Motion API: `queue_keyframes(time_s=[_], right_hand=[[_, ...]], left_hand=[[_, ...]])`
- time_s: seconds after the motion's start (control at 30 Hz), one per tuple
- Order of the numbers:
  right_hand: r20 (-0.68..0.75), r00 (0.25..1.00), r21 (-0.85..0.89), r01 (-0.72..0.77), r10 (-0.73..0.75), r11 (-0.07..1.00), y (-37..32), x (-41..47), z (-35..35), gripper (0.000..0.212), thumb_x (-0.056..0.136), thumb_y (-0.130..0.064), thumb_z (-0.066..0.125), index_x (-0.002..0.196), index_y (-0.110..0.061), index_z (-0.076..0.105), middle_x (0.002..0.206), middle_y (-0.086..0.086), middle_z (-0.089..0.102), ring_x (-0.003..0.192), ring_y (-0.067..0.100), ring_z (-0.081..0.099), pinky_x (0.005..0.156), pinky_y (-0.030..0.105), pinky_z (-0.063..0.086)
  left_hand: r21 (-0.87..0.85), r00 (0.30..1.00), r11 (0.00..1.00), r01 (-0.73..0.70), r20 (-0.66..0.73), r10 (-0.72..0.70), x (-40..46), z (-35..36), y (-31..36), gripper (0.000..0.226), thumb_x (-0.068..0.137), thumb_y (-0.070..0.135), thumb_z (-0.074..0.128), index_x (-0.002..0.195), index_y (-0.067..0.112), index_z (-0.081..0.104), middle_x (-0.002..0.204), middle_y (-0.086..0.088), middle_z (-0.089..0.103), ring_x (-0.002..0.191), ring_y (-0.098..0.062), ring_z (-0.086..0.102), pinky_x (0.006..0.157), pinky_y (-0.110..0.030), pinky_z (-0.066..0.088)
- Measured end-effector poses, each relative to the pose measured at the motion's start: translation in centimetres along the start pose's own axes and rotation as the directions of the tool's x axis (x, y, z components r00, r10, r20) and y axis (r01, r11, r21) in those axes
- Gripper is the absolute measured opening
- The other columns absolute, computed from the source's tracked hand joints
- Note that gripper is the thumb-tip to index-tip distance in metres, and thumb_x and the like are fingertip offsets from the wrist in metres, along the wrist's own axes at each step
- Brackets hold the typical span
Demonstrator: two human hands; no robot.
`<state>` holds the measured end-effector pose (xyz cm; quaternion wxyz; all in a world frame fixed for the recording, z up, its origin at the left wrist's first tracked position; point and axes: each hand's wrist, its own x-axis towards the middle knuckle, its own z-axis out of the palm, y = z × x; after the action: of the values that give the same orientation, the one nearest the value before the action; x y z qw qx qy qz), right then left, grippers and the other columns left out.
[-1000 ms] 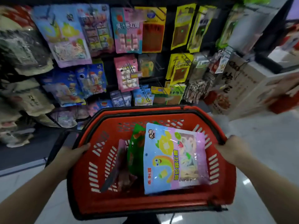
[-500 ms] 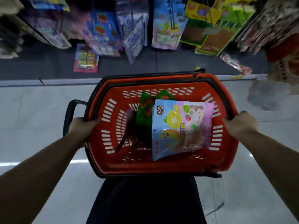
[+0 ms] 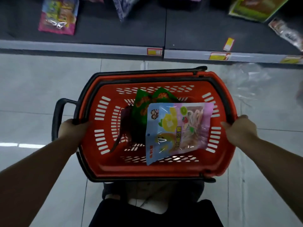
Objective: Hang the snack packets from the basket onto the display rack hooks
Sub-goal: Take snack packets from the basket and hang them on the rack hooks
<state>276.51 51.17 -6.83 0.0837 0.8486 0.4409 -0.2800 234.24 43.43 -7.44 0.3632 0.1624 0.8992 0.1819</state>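
A red plastic basket [image 3: 105, 167] with black handles hangs low over the floor in front of me. My left hand [image 3: 72, 128] grips its left rim and my right hand [image 3: 239, 128] grips its right rim. Inside lies a blue and pink snack packet [image 3: 177, 131] on top, a green packet [image 3: 144, 104] partly under it, and a dark packet [image 3: 126, 128] leaning at the left. Only the bottom of the display rack shows, with the lower ends of hanging packets [image 3: 58, 15] along the top edge.
The rack's grey base shelf [image 3: 82, 46] with yellow price tags [image 3: 218, 56] runs across the top. A clear plastic bag [image 3: 246, 82] lies on the tiled floor at the right. My feet and dark trousers [image 3: 155, 213] are below the basket.
My view has tilted down from the hanging packets to the floor and rack base. The basket has come lower, still held by both hands at its sides.
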Motion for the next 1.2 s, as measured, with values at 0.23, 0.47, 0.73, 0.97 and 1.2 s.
queue_keyframes(time_s=[0.23,0.47,0.73,0.97,1.2], right_hand=[[0.083,0.996,-0.136,0.026,-0.015,0.990,0.2,0.6,0.2,0.058,0.089,-0.032,0.064,0.124,0.009,0.041,0.119,0.032,0.055,0.106,0.049,0.055,0.080,0.046,0.048],[0.122,0.722,-0.473,0.645,-0.681,0.599,-5.4,-1.9,-2.6,0.072,0.080,-0.016,0.068,0.143,-0.009,0.034,0.150,0.017,0.027,0.135,0.038,0.025,0.109,0.050,0.025],[0.568,0.372,-0.395,0.906,-0.735,0.153,-11.2,-1.5,1.1,0.035,0.091,-0.012,0.055,0.123,-0.016,0.041,0.106,0.006,0.054,0.096,0.025,0.054,0.064,0.031,0.042],[0.471,0.324,-0.039,0.937,-0.820,0.348,-10.4,-1.2,-0.6,0.021,0.092,-0.023,0.061,0.086,-0.021,0.041,0.068,-0.008,0.048,0.067,0.015,0.053,0.059,0.029,0.041],[0.325,0.489,0.448,0.674,-0.810,0.587,-11.4,-2.9,-3.7,0.018,0.091,-0.019,0.062,0.109,-0.020,0.059,0.104,-0.003,0.070,0.098,0.013,0.067,0.090,0.039,0.053]], left_hand=[[0.138,0.972,0.990,-0.010,-0.232,0.043,-1.9,2.2,0.0,0.051,0.080,0.029,0.064,0.126,0.011,0.052,0.126,-0.012,0.057,0.120,-0.033,0.054,0.099,-0.049,0.042],[-0.048,0.940,0.999,-0.021,0.339,0.036,-16.1,8.3,-2.6,0.047,0.086,0.009,0.059,0.124,0.032,0.045,0.124,0.006,0.052,0.116,-0.017,0.054,0.097,-0.043,0.051],[-0.363,0.885,0.809,0.463,0.138,-0.445,-18.0,15.9,-1.3,0.037,0.075,0.022,0.075,0.100,0.021,0.048,0.106,-0.002,0.060,0.097,-0.024,0.061,0.088,-0.040,0.054],[-0.723,0.832,0.554,0.412,0.051,-0.553,-19.1,17.1,2.4,0.100,0.071,0.022,0.085,0.147,0.022,0.019,0.145,-0.013,0.029,0.119,-0.026,0.050,0.093,-0.027,0.041],[-0.783,0.987,0.614,0.102,0.000,-0.163,-16.5,12.7,3.8,0.034,0.087,0.022,0.071,0.117,0.011,0.061,0.103,0.007,0.068,0.099,-0.006,0.064,0.081,-0.012,0.052]])
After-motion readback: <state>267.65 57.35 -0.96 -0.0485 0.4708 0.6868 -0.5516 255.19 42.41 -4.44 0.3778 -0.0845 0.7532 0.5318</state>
